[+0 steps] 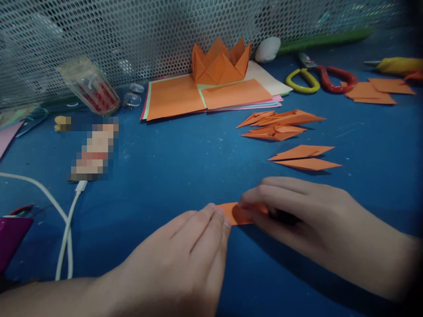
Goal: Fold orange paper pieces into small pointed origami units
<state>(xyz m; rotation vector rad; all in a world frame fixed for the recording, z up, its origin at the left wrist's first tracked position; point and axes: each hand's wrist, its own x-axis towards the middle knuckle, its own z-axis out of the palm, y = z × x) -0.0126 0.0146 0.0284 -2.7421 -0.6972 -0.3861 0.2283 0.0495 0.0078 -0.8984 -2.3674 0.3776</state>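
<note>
A small folded piece of orange paper (236, 214) lies on the blue tabletop between my hands. My left hand (190, 251) presses its left end down, fingers held together. At the right end, the fingers and thumb of my right hand (307, 220) close on the paper, hiding part of it. Just beyond my right hand lie two pointed folded orange pieces (307, 165), with several more pointed pieces (280, 123) grouped behind them. Farther back, an orange paper crown shape (221, 64) stands on a stack of coloured sheets (175, 101).
Scissors (306, 81) with yellow and red handles lie at the back right, near orange paper squares (380, 91). A jar of red bits (99, 94) leans by the perforated metal wall (148, 39). White cables (68, 229) run along the left beside a blurred object (94, 152).
</note>
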